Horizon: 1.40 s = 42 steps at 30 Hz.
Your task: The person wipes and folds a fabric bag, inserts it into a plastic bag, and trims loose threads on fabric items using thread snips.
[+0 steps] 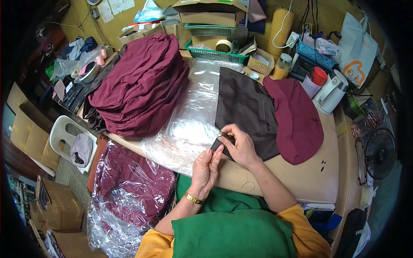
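Observation:
A dark brown cloth piece [241,101] lies on the padded tan table [305,185], its near left corner raised between my hands. My left hand [207,167], with a gold watch at the wrist, pinches the tip of that corner. Just right of it, my right hand [241,146] has its fingers closed on the same corner from above. Maroon fabric [297,120] lies against the right side of the dark cloth. Clear plastic bags [193,107] are spread to its left, beside a large heap of maroon fabric [137,86].
Plastic-wrapped maroon items [129,189] sit below the table's left edge, near a white chair [64,137]. Green baskets [215,53], a jar [283,64], a red cup [318,76] and a white kettle [331,92] line the back. A black fan [380,152] stands right.

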Tool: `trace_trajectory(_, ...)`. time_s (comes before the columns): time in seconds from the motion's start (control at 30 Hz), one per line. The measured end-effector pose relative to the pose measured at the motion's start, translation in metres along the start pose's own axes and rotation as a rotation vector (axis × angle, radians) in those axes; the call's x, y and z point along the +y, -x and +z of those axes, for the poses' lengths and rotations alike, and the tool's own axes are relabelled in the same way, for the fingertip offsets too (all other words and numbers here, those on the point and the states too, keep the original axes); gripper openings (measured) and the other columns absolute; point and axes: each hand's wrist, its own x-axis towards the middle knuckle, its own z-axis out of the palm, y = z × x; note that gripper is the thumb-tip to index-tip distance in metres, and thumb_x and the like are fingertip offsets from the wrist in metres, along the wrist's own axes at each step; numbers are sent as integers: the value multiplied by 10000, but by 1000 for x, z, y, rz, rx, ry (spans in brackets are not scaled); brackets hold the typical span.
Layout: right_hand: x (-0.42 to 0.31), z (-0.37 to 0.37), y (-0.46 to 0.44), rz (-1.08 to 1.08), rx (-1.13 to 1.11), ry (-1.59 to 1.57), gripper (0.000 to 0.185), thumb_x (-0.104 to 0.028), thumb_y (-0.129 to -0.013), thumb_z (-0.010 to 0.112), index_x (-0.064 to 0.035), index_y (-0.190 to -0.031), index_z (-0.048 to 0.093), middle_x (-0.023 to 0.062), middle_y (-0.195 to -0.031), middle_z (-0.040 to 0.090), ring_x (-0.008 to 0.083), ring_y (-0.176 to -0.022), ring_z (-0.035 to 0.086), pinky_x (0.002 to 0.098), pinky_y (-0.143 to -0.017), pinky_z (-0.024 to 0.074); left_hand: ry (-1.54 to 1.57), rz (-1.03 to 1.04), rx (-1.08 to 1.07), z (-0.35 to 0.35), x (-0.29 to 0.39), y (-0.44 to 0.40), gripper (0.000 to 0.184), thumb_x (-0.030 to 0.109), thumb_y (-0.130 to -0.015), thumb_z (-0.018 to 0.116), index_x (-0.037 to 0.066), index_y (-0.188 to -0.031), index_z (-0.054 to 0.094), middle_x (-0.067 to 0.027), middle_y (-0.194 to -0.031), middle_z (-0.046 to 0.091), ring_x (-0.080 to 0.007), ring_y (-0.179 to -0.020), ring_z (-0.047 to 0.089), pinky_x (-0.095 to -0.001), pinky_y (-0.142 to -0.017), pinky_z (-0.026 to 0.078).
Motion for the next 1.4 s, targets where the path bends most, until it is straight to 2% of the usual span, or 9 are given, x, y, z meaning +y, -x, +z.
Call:
trace_trajectory(0.07, -27, -7, 4, -199, 180, 216, 169, -161, -920, 669, -37, -1020, 610, 91, -951, 638, 202, -860, 651, 346, -690, 502, -8, 8, -53, -2, 5, 2, 185, 87, -1020, 505, -87, -1009, 565, -192, -1121, 646, -283, -1156, 632, -320, -948, 584)
trace_trajectory(0.1, -31, -14, 6, -215, 128, 271, 265, -171, -872, 700, -68, -1094, 599, 100, -1013, 608, 289, -901, 647, 393, -690, 494, -16, 13, -103, -2, 7, 3, 201, 92, -1026, 491, -93, -996, 564, -205, -1135, 641, -296, -1176, 620, -343, -966, 577)
trace_trajectory(0.23, -50, -23, 16, -476, 80, 508, 337, -148, -744, 769, -91, -1050, 637, 57, -910, 589, 253, -759, 603, 372, -662, 426, -36, 18, -86, -5, 14, 3, 180, 85, -1019, 508, -76, -977, 574, -196, -1096, 654, -270, -1106, 657, -348, -952, 580)
trace_trajectory(0.47, -50, -14, 23, -682, 142, 648, 208, -147, -757, 716, -89, -948, 661, 4, -835, 566, 166, -695, 553, 337, -615, 376, -80, 68, -164, -9, 10, 4, 138, 81, -1009, 534, -18, -926, 583, -99, -904, 649, -166, -858, 678, -308, -886, 594)
trace_trajectory(1.07, -53, -8, 27, -783, 139, 743, 121, -136, -767, 602, -75, -863, 643, 19, -758, 502, 163, -630, 501, 326, -567, 340, -148, 100, -110, -5, 10, 11, 165, 107, -1016, 534, 11, -886, 567, -59, -875, 608, -121, -809, 633, -280, -847, 593)
trace_trajectory(1.2, -48, -10, 27, -665, 63, 701, 106, -141, -777, 641, -79, -863, 645, 30, -793, 548, 185, -630, 541, 339, -585, 388, -196, 31, -169, 6, 13, 25, 158, 111, -1019, 527, 9, -902, 553, -92, -968, 641, -157, -894, 668, -293, -861, 593)
trace_trajectory(1.27, -41, -24, 12, -454, 89, 463, 173, -182, -797, 698, -79, -923, 638, 61, -858, 593, 242, -692, 612, 384, -650, 460, -369, 4, -70, 19, 26, 35, 169, 128, -1023, 523, 5, -911, 552, -142, -1085, 662, -215, -1037, 677, -305, -856, 596)
trace_trajectory(1.3, -35, -34, 4, -326, 130, 476, 230, -215, -806, 722, -80, -966, 629, 76, -920, 615, 277, -761, 637, 408, -696, 482, -395, 105, -79, 3, 29, 32, 194, 155, -1017, 537, -36, -1020, 573, -166, -1095, 645, -247, -1052, 682, -324, -853, 602)
trace_trajectory(1.4, 20, -65, -18, -88, 123, 478, 325, -271, -841, 735, -87, -1072, 600, 123, -1113, 639, 345, -915, 668, 461, -776, 510, -666, 364, 10, -18, 56, 24, 295, 243, -1039, 492, -15, -956, 609, -157, -990, 681, -222, -829, 699, -290, -730, 579)
